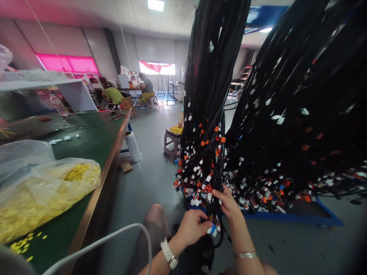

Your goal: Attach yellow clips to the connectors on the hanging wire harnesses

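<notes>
A thick bundle of black cables (216, 76) hangs in front of me, its lower ends crowded with white, red, orange and blue connectors. Low on that bundle, my right hand (228, 202) has its thumb and fingers around some cables, with the thumb beside a red connector (208, 188). Just below and to the left, my left hand (191, 227) is closed in a pinch at the wire ends, by a blue and white connector (212, 229). Its fingertips partly cover what they grip, so the exact piece is hard to see.
More black cables (304, 99) hang at right above a blue frame (323, 214). At left, a green-topped table (86, 133) bears a clear bag of small yellow pieces (57, 191). A stool (171, 143) holds more yellow pieces. A white cord (114, 233) crosses the foreground. People sit farther back.
</notes>
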Demonstrator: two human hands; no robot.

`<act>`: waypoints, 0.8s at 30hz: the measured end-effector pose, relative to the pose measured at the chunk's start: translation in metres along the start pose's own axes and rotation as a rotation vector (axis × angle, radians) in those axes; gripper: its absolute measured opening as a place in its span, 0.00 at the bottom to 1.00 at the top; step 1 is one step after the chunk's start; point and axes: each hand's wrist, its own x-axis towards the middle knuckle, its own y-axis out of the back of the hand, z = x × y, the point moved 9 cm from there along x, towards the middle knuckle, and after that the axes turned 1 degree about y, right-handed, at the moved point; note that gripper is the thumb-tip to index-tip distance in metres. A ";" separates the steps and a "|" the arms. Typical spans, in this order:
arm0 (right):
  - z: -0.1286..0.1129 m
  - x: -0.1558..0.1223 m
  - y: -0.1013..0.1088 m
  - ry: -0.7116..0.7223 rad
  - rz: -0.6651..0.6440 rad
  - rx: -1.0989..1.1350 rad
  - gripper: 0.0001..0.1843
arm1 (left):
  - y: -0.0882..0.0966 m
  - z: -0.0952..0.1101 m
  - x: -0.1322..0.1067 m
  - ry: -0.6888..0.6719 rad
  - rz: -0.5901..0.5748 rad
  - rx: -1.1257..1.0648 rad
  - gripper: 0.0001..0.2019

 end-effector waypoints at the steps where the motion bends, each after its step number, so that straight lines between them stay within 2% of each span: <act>1: -0.001 -0.001 0.001 0.002 0.005 -0.009 0.20 | 0.000 0.001 0.001 -0.002 -0.006 0.013 0.10; 4: -0.002 -0.002 0.004 0.002 0.023 -0.025 0.21 | 0.011 0.005 0.002 -0.007 0.012 0.068 0.08; 7: -0.001 -0.001 0.006 0.000 0.032 -0.013 0.22 | 0.031 0.009 0.003 -0.009 0.064 0.107 0.06; 12: 0.004 0.003 0.006 -0.014 0.036 -0.008 0.20 | 0.067 0.003 0.002 0.033 0.230 0.257 0.04; 19: 0.006 0.008 0.010 -0.007 0.072 -0.001 0.19 | 0.090 -0.013 0.008 0.053 0.376 0.293 0.05; 24: 0.008 0.009 0.011 -0.046 0.087 0.035 0.21 | 0.099 -0.017 0.011 0.063 0.391 0.274 0.06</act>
